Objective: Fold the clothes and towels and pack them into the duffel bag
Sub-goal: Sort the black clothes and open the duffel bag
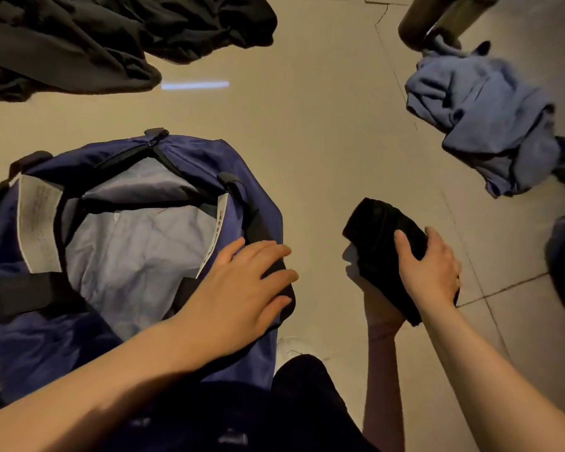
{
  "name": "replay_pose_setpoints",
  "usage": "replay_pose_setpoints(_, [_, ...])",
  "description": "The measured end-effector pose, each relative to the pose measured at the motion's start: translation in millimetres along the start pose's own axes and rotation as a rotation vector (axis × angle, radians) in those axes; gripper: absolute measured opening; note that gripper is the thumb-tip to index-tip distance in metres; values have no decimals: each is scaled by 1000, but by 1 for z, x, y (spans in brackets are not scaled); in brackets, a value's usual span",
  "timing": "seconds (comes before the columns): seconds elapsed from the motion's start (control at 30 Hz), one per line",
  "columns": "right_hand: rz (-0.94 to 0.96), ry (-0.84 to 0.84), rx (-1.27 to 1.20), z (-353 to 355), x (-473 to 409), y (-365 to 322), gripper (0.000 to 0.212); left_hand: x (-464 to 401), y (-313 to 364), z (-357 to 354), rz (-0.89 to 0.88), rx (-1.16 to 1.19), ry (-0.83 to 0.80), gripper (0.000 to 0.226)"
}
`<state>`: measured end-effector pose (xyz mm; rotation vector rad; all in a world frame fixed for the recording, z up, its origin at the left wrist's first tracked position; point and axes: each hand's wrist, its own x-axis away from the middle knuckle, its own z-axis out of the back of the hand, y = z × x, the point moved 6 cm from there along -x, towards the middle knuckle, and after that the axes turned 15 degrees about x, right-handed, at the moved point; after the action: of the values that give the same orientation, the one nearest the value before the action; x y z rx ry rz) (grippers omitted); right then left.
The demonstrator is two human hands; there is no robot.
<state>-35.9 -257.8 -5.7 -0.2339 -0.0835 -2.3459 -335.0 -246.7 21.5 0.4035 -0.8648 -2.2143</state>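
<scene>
A small folded black cloth (384, 252) is held in the right hand (429, 269), with the thumb curled over the top and the fingers wrapped under it. It is kept above the tan tiled floor (323, 141), just to the right of the dark blue nylon duffel bag (209, 164). The bag lies on the floor with its zip open and its pale grey lining (137, 249) showing. Nothing can be seen packed inside it.

The left hand (242, 288) is laid flat on the right edge of the bag's opening, fingers straight and spread, gripping nothing. The edge looks to be pressed down so that the mouth is kept wide.

The long side of the cloth points away from the person and a little to the left. The opening lies to the left of the cloth, close by, with only a strip of bare floor and the bag's right edge between them. The right hand is the one nearer to the cloth, so a short move to the left is likely all that is needed.

A pile of dark unfolded clothes (79, 44) lies by the far left part of the floor. A crumpled light blue towel (483, 119), or perhaps a top, lies at the far right.
</scene>
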Motion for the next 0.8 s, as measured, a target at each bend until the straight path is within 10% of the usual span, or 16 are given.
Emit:
replay_pose_setpoints(0.4, [630,-397,-232,-28,38,-74,32,-49,14,-24,-70,-106,-60,48])
replay_pose_setpoints(0.57, [321,-107,-252,-21,25,-49,33,-65,-4,-57,63,-433,-456,75])
replay_pose_setpoints(0.8, [115,-502,-760,-53,31,-23,79,-57,-11,-73,110,-432,-619,74])
